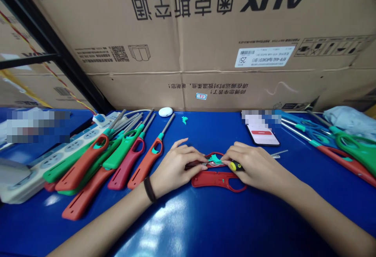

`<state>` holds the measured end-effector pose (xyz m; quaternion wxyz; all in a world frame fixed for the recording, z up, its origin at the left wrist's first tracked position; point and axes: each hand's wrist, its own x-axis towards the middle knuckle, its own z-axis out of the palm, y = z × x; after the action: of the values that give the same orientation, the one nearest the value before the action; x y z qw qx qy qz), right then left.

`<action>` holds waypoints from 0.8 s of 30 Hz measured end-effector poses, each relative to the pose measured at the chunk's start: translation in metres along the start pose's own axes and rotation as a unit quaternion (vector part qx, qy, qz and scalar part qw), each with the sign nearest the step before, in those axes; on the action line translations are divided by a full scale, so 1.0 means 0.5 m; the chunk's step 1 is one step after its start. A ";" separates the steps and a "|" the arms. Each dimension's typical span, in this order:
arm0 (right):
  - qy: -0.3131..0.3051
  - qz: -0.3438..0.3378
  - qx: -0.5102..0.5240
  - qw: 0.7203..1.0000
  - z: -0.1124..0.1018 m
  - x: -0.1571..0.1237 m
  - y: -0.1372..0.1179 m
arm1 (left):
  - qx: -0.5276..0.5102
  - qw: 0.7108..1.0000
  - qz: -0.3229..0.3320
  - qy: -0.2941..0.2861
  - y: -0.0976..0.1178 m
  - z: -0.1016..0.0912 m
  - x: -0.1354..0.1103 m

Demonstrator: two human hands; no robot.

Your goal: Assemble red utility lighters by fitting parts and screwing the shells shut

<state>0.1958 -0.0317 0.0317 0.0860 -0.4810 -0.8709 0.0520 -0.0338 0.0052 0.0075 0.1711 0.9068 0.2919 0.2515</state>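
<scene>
A red lighter body [216, 179] lies opened on the blue table, its green inner part [216, 158] showing between my hands. My left hand [176, 165] rests on its left end with fingers curled and pinching the inner pieces. My right hand [252, 163] is closed round a small screwdriver with a yellow and black handle [235, 166], its tip pointing into the lighter. A thin metal tube [279, 154] sticks out to the right behind my right hand.
Several red and green long-nosed lighters [123, 159] lie in a row at the left beside a white power strip [32, 171]. More lighters [343, 147] lie at the right. A phone [263, 133], a white round object [165, 111] and a cardboard box wall [205, 41] are behind.
</scene>
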 end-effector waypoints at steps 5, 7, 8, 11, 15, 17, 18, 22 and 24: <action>0.000 -0.026 -0.062 0.998 0.007 -0.002 -0.007 | -0.005 1.000 -0.005 0.004 -0.003 0.000 0.000; 0.004 -0.043 -0.097 0.994 0.010 -0.002 -0.009 | -0.005 1.000 -0.007 0.004 -0.003 0.000 0.001; 0.006 -0.052 -0.114 0.992 0.012 -0.003 -0.011 | -0.004 1.000 -0.007 0.005 -0.002 0.000 0.001; 0.003 -0.067 -0.148 0.987 0.012 -0.001 -0.017 | 0.001 1.000 -0.007 0.005 -0.001 -0.001 0.002; -0.005 -0.084 -0.195 0.977 0.012 0.005 -0.037 | 0.016 1.000 -0.001 0.002 0.001 0.000 0.000; -0.002 -0.089 -0.236 0.968 0.017 0.006 -0.051 | 0.035 0.999 0.004 -0.003 0.003 0.001 -0.001; 0.002 -0.088 -0.254 0.963 0.021 0.006 -0.057 | 0.049 0.999 0.009 -0.008 0.004 0.001 -0.002; 0.017 -0.085 -0.293 0.952 0.036 0.000 -0.073 | 0.129 0.990 0.048 -0.042 0.009 0.002 -0.002; 0.017 -0.092 -0.302 0.949 0.038 -0.002 -0.074 | 0.164 0.983 0.064 -0.054 0.011 0.002 -0.001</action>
<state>0.1618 -0.0526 0.0193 -0.0443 -0.4035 -0.8846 -0.2296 -0.0310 0.0003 0.0088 0.0190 0.9516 0.2609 0.1612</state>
